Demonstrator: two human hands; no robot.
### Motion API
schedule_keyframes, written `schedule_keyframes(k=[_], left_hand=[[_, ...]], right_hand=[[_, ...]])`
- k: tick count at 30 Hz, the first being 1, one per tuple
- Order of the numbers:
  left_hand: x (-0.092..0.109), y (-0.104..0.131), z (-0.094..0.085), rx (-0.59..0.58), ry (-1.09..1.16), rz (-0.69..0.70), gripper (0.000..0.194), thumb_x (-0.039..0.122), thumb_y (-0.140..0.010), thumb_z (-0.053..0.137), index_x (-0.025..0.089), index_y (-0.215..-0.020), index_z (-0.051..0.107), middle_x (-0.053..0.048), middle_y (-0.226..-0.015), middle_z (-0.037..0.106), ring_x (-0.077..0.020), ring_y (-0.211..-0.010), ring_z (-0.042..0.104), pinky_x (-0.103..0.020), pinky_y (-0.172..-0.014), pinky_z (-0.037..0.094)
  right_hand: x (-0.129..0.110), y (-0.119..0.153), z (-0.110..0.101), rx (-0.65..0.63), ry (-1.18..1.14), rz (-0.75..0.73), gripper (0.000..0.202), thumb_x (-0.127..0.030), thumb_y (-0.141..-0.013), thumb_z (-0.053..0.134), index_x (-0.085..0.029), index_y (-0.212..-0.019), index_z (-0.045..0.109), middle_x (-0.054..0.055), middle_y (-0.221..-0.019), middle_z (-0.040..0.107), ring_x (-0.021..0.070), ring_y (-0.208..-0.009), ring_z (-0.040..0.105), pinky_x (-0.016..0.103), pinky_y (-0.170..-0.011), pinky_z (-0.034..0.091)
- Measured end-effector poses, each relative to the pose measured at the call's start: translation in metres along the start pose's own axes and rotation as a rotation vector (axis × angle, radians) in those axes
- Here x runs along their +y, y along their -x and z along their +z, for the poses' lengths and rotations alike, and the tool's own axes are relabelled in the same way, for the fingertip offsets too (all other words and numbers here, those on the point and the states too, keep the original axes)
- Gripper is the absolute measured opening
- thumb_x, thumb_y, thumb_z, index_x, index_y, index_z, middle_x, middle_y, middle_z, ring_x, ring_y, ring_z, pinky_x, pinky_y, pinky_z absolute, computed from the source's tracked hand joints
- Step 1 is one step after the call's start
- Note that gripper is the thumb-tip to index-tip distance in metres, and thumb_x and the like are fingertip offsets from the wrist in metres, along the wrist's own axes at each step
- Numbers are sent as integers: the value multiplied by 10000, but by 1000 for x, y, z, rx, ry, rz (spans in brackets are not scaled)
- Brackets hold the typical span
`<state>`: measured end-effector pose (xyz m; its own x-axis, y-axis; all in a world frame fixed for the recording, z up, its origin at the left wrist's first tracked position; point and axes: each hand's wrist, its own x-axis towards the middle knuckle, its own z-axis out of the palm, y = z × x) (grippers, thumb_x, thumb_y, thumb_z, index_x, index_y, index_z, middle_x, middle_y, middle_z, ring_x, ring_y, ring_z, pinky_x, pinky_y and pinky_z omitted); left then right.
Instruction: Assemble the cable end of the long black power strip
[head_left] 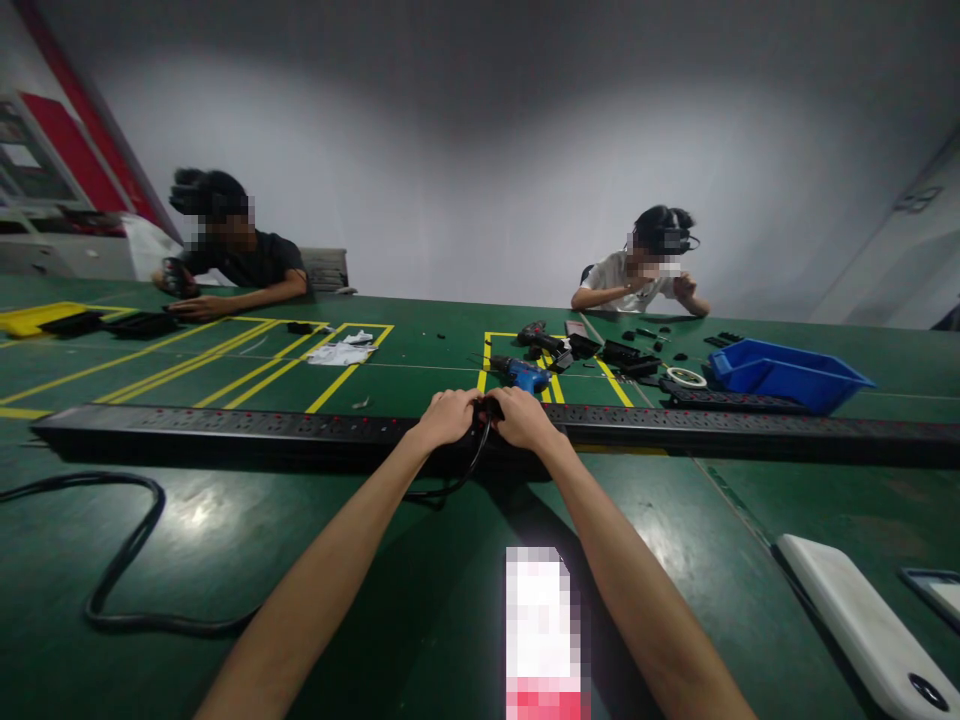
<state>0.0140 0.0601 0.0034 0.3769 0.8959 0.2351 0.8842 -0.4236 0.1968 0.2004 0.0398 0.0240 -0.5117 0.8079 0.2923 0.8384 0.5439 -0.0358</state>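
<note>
A long black power strip (pixel 240 435), with rows of sockets and small red marks, lies across the green table. Over its middle, my left hand (pixel 446 416) and my right hand (pixel 520 418) meet with fingers curled in a pinch. Between the fingertips is the dark end of a black cable (pixel 480 455), which droops in front of the strip. Whether that end is a plug is hidden by the fingers. Behind my right hand rests a blue and black power drill (pixel 521 374).
A blue bin (pixel 787 372) stands at right beside a roll of tape (pixel 686 377). A white power bank-like object (pixel 862 620) lies front right. Thick black cable (pixel 124 560) loops at left. Two people, one left (pixel 244 260) and one right (pixel 645 265), sit opposite.
</note>
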Motion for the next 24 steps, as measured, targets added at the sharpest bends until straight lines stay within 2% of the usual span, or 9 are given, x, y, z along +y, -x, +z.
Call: schedule_keyframes(k=[11,17,24], left_hand=[[-2,-1,4,26,7,14,390,241,-953,375,256,-1276,594,-84,-1157,694,-261,-1083,629,-407,-966,443],[-1,0,2,26,65,28,373,227,-948,389,235,-1248,611,-82,-1152,693,-237,-1089,626,-364,-969,456],[-3,-1,3,29,39,28,379,246,-953,377,243,-1255,606,-87,-1155,690,-260,-1074,627,-402,-966,459]], right_hand=[[2,-3,3,11,-5,16,330,-309,-878,593,-149,-1166,598,141,-1109,648,259,-1012,568,330,-868,404],[3,-4,5,38,-16,7,323,-346,-890,580,-146,-1142,611,147,-1082,654,266,-991,570,336,-851,401],[2,-7,3,24,-18,-16,311,-382,-906,562,-138,-1085,634,156,-1061,664,270,-986,575,332,-850,391]])
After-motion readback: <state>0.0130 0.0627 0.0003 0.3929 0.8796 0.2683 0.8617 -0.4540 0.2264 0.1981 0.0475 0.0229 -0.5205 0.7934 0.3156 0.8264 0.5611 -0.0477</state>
